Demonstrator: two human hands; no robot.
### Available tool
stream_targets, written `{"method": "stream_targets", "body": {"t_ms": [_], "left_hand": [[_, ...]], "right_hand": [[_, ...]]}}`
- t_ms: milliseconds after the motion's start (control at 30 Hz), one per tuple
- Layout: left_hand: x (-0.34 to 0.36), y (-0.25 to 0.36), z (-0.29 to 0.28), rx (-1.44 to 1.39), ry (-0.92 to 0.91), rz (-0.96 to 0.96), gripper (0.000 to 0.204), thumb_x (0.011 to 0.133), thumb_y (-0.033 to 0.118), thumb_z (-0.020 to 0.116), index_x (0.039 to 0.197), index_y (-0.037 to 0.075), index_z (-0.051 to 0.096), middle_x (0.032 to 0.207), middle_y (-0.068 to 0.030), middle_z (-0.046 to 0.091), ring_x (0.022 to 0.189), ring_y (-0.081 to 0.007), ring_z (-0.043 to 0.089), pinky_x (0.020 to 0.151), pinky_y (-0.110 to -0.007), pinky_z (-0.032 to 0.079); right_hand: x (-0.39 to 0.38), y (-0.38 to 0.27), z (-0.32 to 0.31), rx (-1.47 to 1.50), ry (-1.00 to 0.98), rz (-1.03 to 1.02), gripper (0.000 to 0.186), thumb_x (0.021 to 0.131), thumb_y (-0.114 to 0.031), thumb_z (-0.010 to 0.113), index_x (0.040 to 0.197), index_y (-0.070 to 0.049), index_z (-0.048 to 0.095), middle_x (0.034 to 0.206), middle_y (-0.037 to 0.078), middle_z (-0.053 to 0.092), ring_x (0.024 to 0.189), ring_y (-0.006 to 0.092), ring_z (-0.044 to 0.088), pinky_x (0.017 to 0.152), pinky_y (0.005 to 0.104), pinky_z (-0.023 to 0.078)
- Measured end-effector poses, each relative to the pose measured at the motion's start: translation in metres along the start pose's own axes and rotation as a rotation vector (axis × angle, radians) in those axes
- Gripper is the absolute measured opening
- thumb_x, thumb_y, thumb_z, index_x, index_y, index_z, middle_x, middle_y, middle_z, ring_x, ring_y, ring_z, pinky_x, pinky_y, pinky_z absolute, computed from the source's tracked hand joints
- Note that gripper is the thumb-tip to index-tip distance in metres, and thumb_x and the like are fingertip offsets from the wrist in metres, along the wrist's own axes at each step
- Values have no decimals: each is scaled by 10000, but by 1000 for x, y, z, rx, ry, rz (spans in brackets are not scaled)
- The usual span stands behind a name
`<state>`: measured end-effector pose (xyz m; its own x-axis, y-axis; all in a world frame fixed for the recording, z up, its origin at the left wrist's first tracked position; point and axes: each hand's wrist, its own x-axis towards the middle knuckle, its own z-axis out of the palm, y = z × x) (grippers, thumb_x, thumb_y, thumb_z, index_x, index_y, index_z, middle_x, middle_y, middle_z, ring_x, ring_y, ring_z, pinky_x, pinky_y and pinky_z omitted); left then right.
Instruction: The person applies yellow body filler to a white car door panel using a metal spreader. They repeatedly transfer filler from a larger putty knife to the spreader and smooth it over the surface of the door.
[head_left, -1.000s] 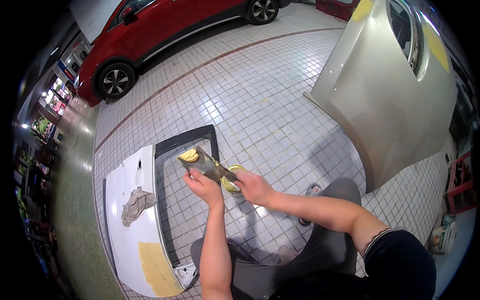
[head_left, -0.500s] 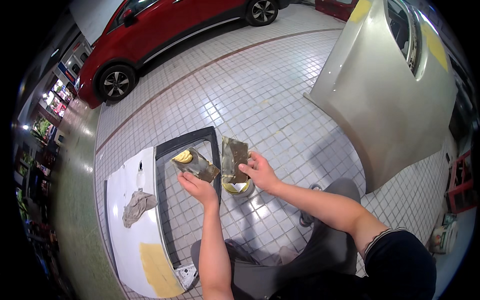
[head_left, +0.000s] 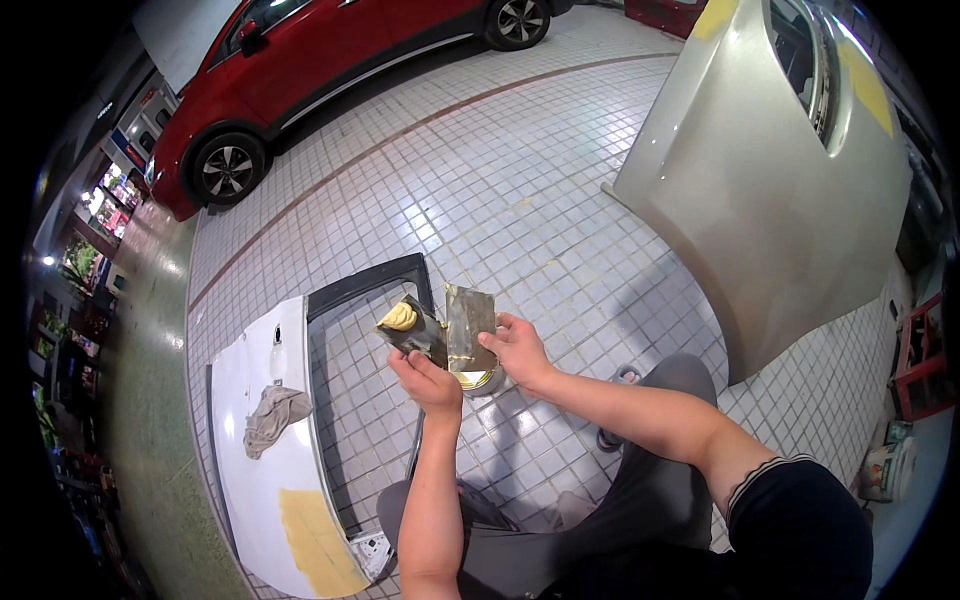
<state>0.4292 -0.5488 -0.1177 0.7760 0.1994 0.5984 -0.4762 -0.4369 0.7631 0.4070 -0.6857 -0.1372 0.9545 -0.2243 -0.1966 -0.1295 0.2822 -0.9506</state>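
Note:
My left hand (head_left: 428, 383) is closed on the lower edge of a dark putty spreader plate (head_left: 425, 335). A swirl of yellow body filler (head_left: 401, 317) sits on that plate's upper left corner. A second dark, flat putty spreader (head_left: 470, 325), with yellow smears on its edges, is gripped upright between the thumb and fingers of my right hand (head_left: 520, 352). The two plates are close side by side; whether their edges touch I cannot tell. Partly hidden beneath the right one, a round tin (head_left: 482, 381) with a yellowish rim stands on the floor.
A white car door (head_left: 250, 490) with a yellow filler patch lies at left on the tiled floor (head_left: 520, 235), a grey rag (head_left: 275, 420) on it. A large silver body panel (head_left: 760, 210) stands at right. Beyond is a red car (head_left: 330, 60); a white bucket (head_left: 886, 470) sits far right.
My left hand has moved right with its plate and filler, closing the gap to the other spreader. That plate is now tilted more upright. My right hand has shifted slightly down.

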Motion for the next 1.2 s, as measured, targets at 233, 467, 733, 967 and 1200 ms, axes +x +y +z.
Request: {"method": "stream_targets", "body": {"t_ms": [233,467,733,967,1200], "left_hand": [[-8,3,3,-72,-158,18,261,1049,199,376,1146,-21,478,831,-187,592,720,-310,581,659,-397,456],[-5,22,5,-86,-291,111,243,1039,174,394,1125,-23,506,847,-256,618,720,-432,634,611,-456,465],[2,5,-5,-67,-526,73,236,1029,173,393,1116,-8,517,837,-271,620,740,-490,609,622,-533,466],[-2,-18,-5,65,-611,-29,185,1011,218,453,1102,61,488,710,-270,614,694,-475,620,591,-572,466],[0,-28,-14,260,-779,14,240,1019,287,452,1081,61,502,693,-246,634,660,-462,625,591,-566,484]], "right_hand": [[3,-19,-3,106,-55,-37,323,952,-82,627,1240,46,556,950,115,730,842,131,684,744,263,532],[13,-35,-19,87,-117,-46,350,954,-89,625,1262,55,537,963,121,724,852,149,691,727,275,550],[34,-27,-28,-56,-180,-105,477,903,-192,712,1274,58,547,979,123,705,865,159,671,779,314,546],[34,-28,-34,-56,-199,-93,360,932,-130,664,1233,34,554,1040,130,709,888,158,680,776,288,549],[36,-10,-30,-144,-181,-154,297,956,-77,619,1229,21,553,1068,103,703,927,140,663,800,271,527]]}}
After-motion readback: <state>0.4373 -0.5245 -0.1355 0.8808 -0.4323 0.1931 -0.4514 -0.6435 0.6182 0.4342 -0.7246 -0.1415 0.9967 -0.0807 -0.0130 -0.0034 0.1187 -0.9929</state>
